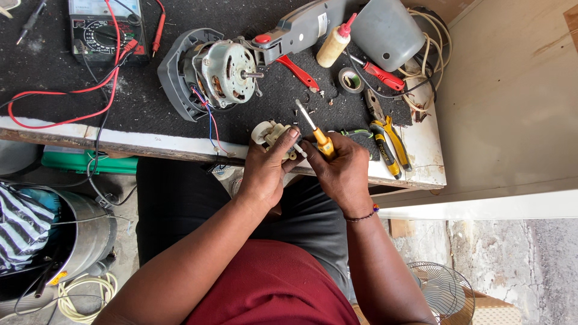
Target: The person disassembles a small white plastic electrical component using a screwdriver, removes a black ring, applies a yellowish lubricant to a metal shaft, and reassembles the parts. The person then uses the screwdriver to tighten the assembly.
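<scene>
Left hand pinches the small white switch part, right hand grips the yellow-handled screwdriver, shaft slanting up-left just beside the part

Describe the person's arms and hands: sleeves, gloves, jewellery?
Both hands are bare, no gloves: left hand, right hand. Forearms are uncovered, with no sleeves showing on them. The right wrist carries a thin beaded bracelet, dark with a few coloured beads. No watch or rings visible.
</scene>
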